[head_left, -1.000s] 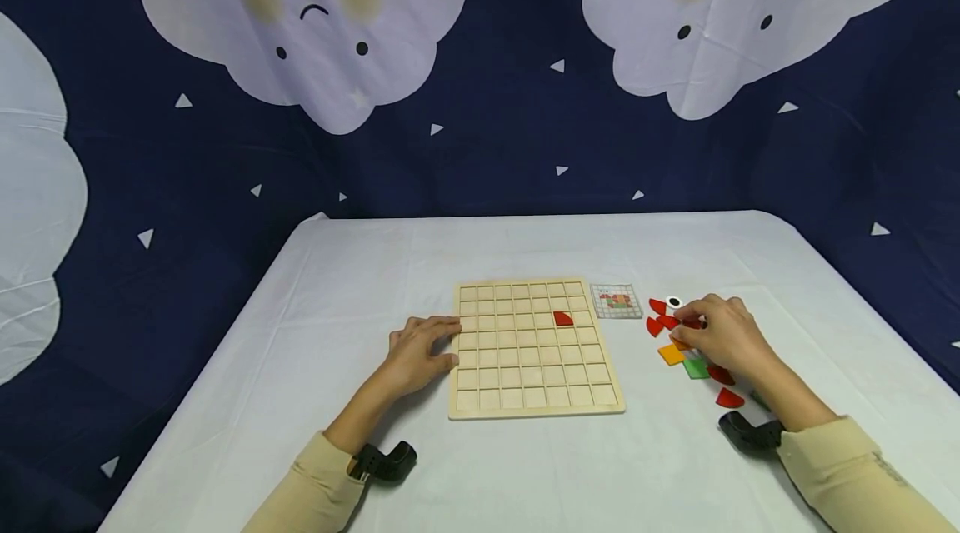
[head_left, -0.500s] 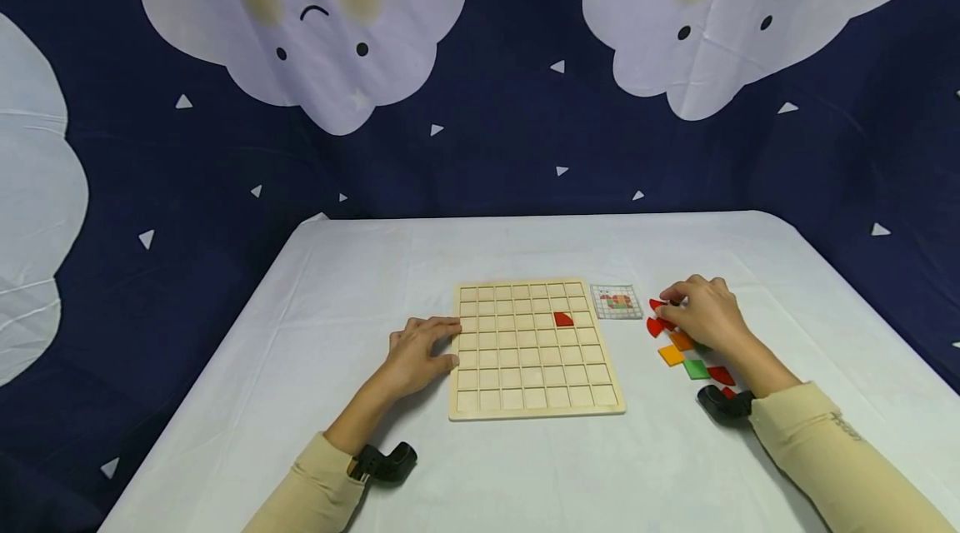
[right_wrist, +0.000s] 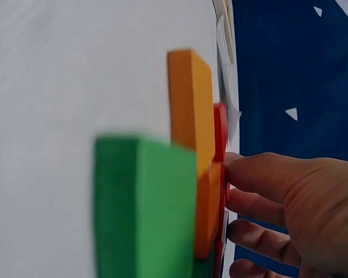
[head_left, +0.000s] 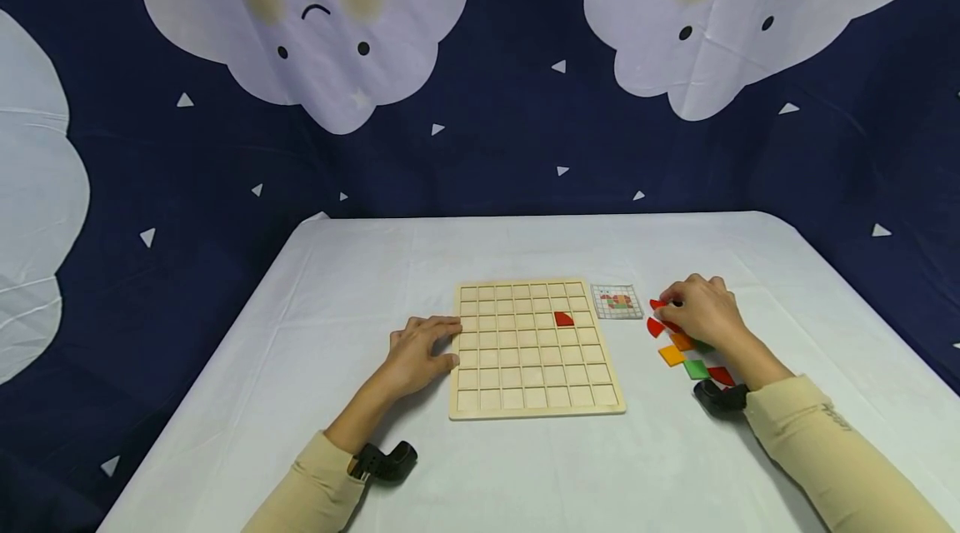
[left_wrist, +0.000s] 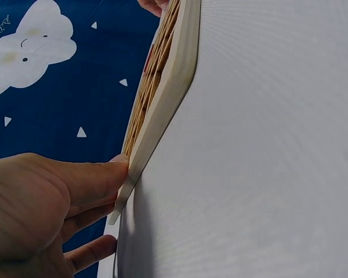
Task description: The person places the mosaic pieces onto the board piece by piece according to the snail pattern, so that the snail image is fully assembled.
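A wooden grid board [head_left: 536,415] lies flat on the white table. In one of its cells sits a red piece with a rounded corner [head_left: 564,319]. My left hand [head_left: 418,356] rests at the board's left edge; in the left wrist view the thumb touches its rim, with the fingers extended. Over the loose pieces at the right, my right hand [head_left: 703,313] pinches a small red piece [right_wrist: 227,190] between thumb and index finger, mostly hidden by them. Close by lie another red piece [head_left: 656,327], two orange pieces [head_left: 672,356] and a green square [head_left: 696,369].
A small pattern card [head_left: 617,301] with a printed grid lies between the board and the loose pieces. Near the right wrist is one more red piece [head_left: 722,376]. A dark blue cloth with white clouds [head_left: 480,150] hangs behind the table.
My right hand has moved left and slightly away from me, from beside the white-and-black round piece onto the red pieces, covering that round piece. My left hand and the board stay still.
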Demonstrator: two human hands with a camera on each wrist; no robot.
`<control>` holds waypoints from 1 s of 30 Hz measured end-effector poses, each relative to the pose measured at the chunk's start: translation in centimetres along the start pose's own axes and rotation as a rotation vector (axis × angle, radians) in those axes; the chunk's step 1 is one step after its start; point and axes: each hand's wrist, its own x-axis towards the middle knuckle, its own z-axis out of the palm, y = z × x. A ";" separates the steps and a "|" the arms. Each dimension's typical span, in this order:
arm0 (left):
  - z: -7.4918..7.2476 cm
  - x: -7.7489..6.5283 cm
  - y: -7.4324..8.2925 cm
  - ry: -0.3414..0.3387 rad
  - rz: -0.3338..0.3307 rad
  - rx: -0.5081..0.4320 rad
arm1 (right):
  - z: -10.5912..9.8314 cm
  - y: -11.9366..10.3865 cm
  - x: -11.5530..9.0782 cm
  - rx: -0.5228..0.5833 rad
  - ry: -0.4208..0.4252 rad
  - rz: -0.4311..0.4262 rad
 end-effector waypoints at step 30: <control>0.0 -0.1 0.1 0.003 0.003 0.002 | 0.5 -0.5 0.4 0.027 0.010 -0.076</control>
